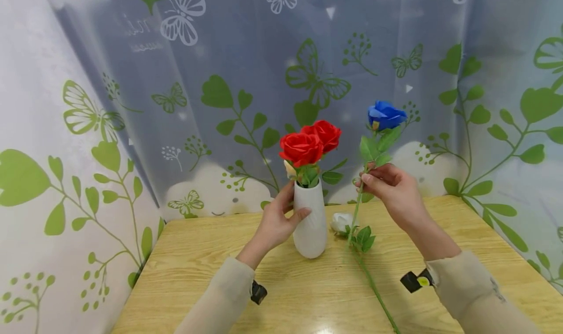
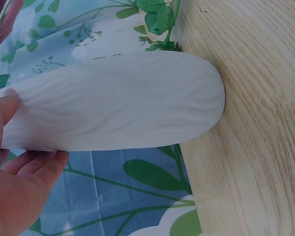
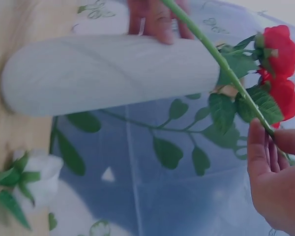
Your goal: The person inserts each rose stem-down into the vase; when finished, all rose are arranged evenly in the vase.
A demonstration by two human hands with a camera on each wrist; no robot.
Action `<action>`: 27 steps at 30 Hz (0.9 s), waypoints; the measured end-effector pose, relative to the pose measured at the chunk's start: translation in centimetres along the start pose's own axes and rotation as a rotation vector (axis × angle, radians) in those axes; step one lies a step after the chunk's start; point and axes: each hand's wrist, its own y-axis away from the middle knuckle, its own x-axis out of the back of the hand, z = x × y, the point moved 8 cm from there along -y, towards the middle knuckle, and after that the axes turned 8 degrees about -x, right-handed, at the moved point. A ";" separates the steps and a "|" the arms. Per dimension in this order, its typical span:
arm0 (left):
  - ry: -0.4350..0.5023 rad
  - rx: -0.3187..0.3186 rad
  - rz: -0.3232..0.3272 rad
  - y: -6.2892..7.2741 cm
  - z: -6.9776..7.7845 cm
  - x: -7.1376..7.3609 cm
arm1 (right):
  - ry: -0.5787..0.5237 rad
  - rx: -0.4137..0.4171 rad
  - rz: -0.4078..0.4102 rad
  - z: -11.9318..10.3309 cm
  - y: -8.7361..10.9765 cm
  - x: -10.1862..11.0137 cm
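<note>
Fingers of the left hand [image 1: 277,220] clamp the white vase [image 1: 310,224] upright on the bench [image 1: 184,256], best steadied under its 2 red roses [image 1: 301,149]; rightward, the right hand [image 1: 392,186] pinches the blue rose [image 1: 385,116] by its stem, ideally lightly.

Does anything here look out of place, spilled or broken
Nothing looks spilled or broken. Only the white rose might seem out of place: it lies on the table, while two red roses stand in the white vase.
</note>
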 end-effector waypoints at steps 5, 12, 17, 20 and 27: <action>0.010 0.001 0.003 -0.1 0.0 0.0 | -0.176 0.028 0.030 -1.4 -0.7 -0.4; 0.012 -0.004 0.009 -0.1 -0.1 -0.1 | -0.329 0.106 0.064 -2.8 -1.5 -0.6; 0.007 0.000 0.009 -0.1 0.0 -0.1 | -0.464 0.179 0.105 -4.1 -1.9 -0.2; 0.007 0.003 0.011 -0.1 0.0 -0.1 | -0.513 0.210 0.145 -4.7 -2.2 0.0; 0.013 0.013 0.016 0.0 -0.2 0.0 | -0.590 0.248 0.261 -5.4 -2.9 0.5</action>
